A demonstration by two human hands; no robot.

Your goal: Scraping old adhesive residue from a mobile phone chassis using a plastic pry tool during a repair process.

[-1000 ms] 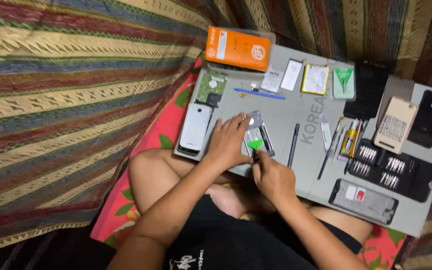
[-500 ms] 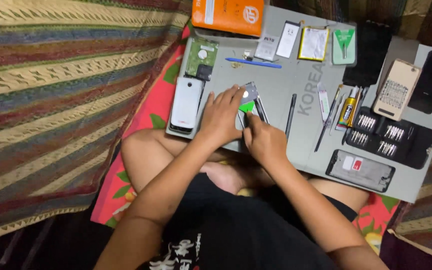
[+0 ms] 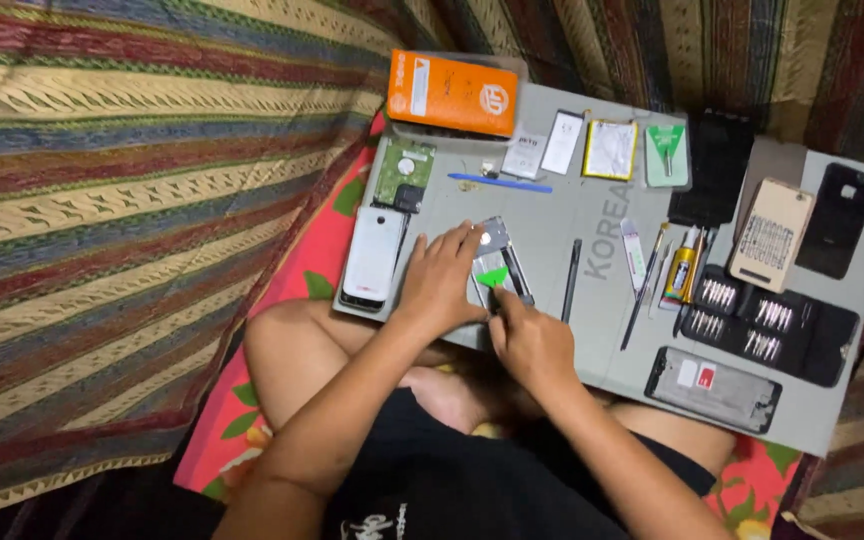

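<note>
Prying opened phone (image 3: 497, 262) on grey mat (image 3: 592, 210): left hand (image 3: 439, 283) flat, pinning it; right hand (image 3: 532, 340) pinching green pick (image 3: 494, 277); next needs gentle sliding along seam

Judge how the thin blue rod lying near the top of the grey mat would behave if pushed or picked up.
The blue rod looks slim and flat-lying on the grey mat, so it is probably very light and would likely slide or skid when pushed. Being long and thin, it may flex a little. Whether it is round enough to roll cannot be told.
</note>
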